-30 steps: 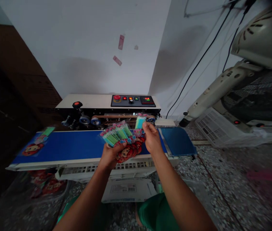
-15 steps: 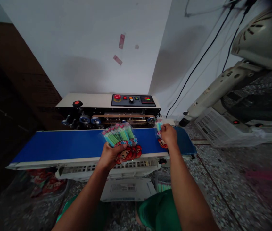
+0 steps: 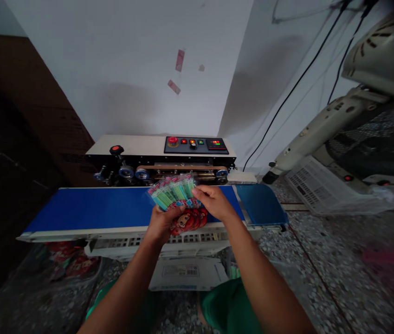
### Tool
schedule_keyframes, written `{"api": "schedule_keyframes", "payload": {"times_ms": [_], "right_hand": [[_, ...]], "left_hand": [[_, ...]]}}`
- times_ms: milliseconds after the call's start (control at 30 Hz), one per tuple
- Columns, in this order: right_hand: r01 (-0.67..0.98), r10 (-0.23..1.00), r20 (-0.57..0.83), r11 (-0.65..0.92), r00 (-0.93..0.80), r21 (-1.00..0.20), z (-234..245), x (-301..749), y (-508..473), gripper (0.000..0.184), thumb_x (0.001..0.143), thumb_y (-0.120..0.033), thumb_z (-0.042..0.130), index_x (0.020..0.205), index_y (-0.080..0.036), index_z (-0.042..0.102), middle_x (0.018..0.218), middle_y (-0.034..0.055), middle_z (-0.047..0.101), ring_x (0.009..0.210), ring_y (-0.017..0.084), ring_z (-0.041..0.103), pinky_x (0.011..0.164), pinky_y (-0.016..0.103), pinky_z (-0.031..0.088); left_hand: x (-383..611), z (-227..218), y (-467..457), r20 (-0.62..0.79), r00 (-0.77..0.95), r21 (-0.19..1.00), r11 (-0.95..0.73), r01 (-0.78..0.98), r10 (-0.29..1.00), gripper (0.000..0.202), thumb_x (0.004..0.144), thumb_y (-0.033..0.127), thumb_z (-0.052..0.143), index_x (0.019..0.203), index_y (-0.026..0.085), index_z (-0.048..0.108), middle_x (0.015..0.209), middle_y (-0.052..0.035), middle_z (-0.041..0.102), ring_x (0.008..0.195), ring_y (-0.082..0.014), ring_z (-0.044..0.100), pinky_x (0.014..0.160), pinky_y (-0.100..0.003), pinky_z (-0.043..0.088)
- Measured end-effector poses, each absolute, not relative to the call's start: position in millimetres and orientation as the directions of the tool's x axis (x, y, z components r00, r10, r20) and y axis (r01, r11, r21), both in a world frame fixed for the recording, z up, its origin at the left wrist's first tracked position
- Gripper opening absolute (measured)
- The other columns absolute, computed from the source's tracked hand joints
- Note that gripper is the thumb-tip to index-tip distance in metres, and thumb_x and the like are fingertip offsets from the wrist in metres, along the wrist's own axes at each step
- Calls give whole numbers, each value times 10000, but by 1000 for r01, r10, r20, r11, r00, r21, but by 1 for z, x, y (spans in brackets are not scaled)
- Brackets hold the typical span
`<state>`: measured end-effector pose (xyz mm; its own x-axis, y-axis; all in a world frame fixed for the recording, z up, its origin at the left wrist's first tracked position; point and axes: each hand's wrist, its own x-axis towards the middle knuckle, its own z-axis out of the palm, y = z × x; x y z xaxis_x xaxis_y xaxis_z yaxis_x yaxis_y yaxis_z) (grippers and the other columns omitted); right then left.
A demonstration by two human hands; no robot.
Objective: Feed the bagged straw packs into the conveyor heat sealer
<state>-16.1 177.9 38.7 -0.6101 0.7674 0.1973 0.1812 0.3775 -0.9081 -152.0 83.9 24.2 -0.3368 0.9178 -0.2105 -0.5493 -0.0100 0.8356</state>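
Note:
My left hand (image 3: 160, 225) is closed round the lower left of a fanned stack of clear plastic packets (image 3: 176, 192). Green and pale blue sticks show in the packets, with pink tips above and red cartoon figures (image 3: 191, 220) below. My right hand (image 3: 215, 201) is at the right edge of the fan, its thumb and fingers pinched on the outermost packet. Both hands are above the blue conveyor belt (image 3: 95, 208), in front of a band sealing machine (image 3: 130, 144); the fan covers part of the machine's front.
The sealer's control panel (image 3: 197, 145) has a red stop button (image 3: 172, 141) and lit digits. Beneath the belt are a white slotted basket (image 3: 123, 250), a carton (image 3: 186, 273) and a container of red items (image 3: 78, 266). On the right is a white crate (image 3: 317, 185).
My right hand has moved left from the belt's right end to the fan. The single packet it held there no longer shows at that end. My left hand keeps its hold.

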Motion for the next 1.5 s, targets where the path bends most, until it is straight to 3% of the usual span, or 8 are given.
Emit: {"api": "schedule_keyframes", "payload": {"times_ms": [167,400,633,800,1000,1100,1267,1500], "right_hand": [[147,847,244,349,-472,-926,35,-20,176,368,856,-472,488,905,-167,688,759,-2,627,774,172,557,684,244,412],[151,911,398,410,-107,-899,42,-16,178,353,864,-465,470,792,-168,646,570,-32,476,553,108,426,532,210,345],[541,867,425,233,261,-808,21,67,229,339,807,-448,512,808,-150,673,687,33,631,639,150,534,616,237,383],[798,942,265,-5,207,-603,0,87,246,337,818,-431,471,769,-185,695,704,58,671,630,172,555,562,248,323],[878,980,193,48,51,-475,7,40,241,326,850,-390,463,865,-165,698,843,116,687,774,208,602,632,262,359],[788,963,267,196,-42,-583,21,21,224,397,867,-465,446,995,-163,668,946,123,671,867,211,598,715,272,402],[216,782,162,355,-602,-910,35,-5,191,410,849,-536,462,964,-216,692,866,17,680,798,163,599,715,258,442],[-3,880,251,273,-403,-962,28,-27,176,342,819,-478,537,890,-183,694,817,2,655,764,149,553,712,250,422]], "left_hand": [[-150,23,86,-182,-378,814,-77,-576,908,512,497,207,840,970,136,658,878,-78,735,761,-249,688,758,-411,548],[-155,17,89,-207,-416,809,-84,-581,885,507,463,199,851,927,130,660,829,-65,732,732,-242,685,725,-399,556],[-158,17,85,-241,-394,829,-23,-558,887,379,510,188,834,845,123,668,726,-47,719,640,-218,677,674,-384,562],[-153,21,85,-244,-370,820,-14,-572,897,399,481,180,844,835,128,667,738,-46,721,654,-218,680,665,-368,567],[-152,21,82,-290,-325,845,81,-529,900,353,503,219,837,793,128,658,668,-43,708,554,-215,665,545,-346,563],[-153,19,82,-271,-308,830,60,-554,912,372,508,207,836,826,124,662,716,-55,722,622,-236,681,616,-383,571],[-154,25,83,-206,-328,825,-17,-565,922,444,516,206,835,920,123,669,834,-79,736,717,-251,689,713,-412,561],[-154,24,86,-228,-393,806,-53,-589,891,518,476,236,848,949,138,659,826,-68,735,726,-257,692,742,-427,548]]}}
